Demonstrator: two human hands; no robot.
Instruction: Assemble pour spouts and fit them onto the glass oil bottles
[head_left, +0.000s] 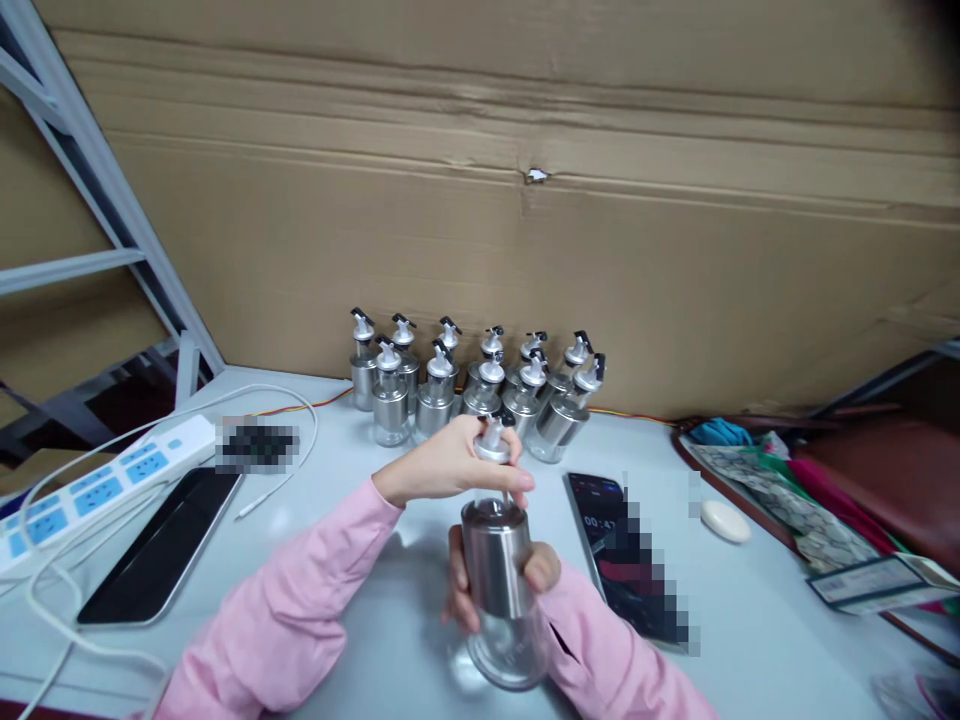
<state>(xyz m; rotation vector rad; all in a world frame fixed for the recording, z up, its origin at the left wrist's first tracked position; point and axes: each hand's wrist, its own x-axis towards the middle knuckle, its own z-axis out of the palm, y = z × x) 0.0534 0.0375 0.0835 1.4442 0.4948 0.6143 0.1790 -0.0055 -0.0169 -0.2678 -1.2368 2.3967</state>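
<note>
The right hand (499, 585) is mostly hidden behind the steel-sleeved glass dispenser bottle (501, 590); only fingertips show. The left hand's (450, 465) fingers cover most of the silver pump top (495, 440). Pixelated patches blur the white power strip's (105, 480) right end and the right black phone's (626, 550) screen. The bottom edge cuts off both pink sleeves (285, 610).

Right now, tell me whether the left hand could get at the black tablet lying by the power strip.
Probably yes, once free. The left hand grips the pourer cap above the steel bottle; bare table lies between it and the tablet.
</note>
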